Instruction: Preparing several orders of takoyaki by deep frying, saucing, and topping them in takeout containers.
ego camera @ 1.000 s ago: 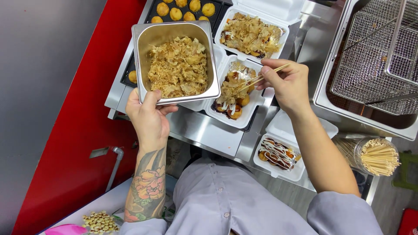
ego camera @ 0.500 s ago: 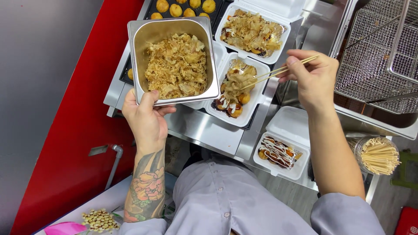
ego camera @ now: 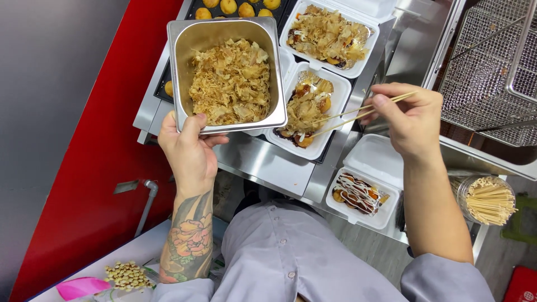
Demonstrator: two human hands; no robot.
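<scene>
Two grips: left hand (ego camera: 189, 150) clasps the steel pan (ego camera: 226, 72); right hand (ego camera: 408, 118) pinches chopsticks (ego camera: 358, 113).

The single head-worn camera is looking steeply down from close above, facing the steel counter (ego camera: 263, 162) just beyond the left hand (ego camera: 187, 148) and right hand (ego camera: 408, 120), seemingly tilted slightly.

Wire fryer basket (ego camera: 492, 67) beyond the right hand (ego camera: 411, 120), cup of wooden skewers (ego camera: 488, 199) beside that forearm, closed-side white tray of sauced balls (ego camera: 361, 196) below it, browned balls on griddle (ego camera: 238, 6) above left hand (ego camera: 187, 148), red wall panel (ego camera: 95, 145) leftward.
</scene>
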